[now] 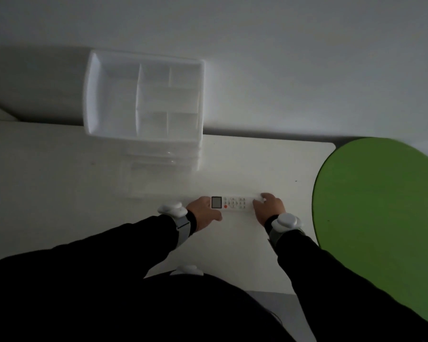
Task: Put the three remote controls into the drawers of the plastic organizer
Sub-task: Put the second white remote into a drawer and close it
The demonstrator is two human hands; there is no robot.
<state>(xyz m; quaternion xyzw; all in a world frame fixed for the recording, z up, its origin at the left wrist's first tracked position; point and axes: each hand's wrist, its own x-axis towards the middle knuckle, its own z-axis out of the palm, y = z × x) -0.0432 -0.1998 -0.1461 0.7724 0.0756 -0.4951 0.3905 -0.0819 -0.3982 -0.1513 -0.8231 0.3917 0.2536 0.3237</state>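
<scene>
White remote control point(232, 203) with grey screen, orange button

A white table point(59, 193) is set against a plain wall point(282, 58) in dim light; a green round surface point(381, 206) is seen beside it.

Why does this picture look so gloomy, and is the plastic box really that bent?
Head view: dim, flat light, so the white organizer and white remote nearly melt into the table; the drawer fronts are smeared and hard to read; the wide-angle lens bows the organizer's edges; the black sleeves lose all detail.
</scene>
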